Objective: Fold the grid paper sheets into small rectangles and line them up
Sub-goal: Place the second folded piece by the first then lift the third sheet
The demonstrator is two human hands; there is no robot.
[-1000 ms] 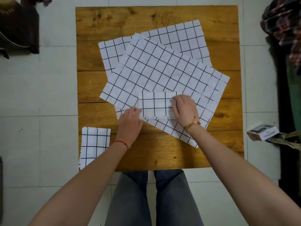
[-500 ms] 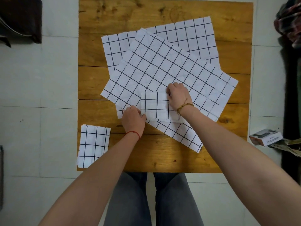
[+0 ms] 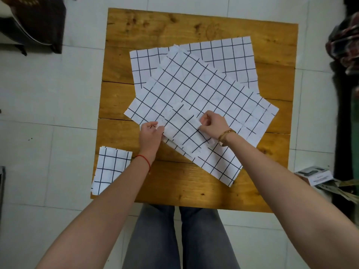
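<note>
One cam only, head-worn, wide-angle, so no 2nd view to overlap with. Looks nearly straight down over the wooden counter (image 3: 194, 26), whole top in frame w/ tiled floor (image 3: 48, 113) showing on all sides. Far edge of counter sits at top of pic, near edge low-centre, wearer's legs (image 3: 180, 239) right below it. Both forearms enter from bottom corners & reach up to mid-frame. Counter looks slightly rotated in frame. Lens bends straight lines near the edges. Counter stands at arm's reach.
</note>
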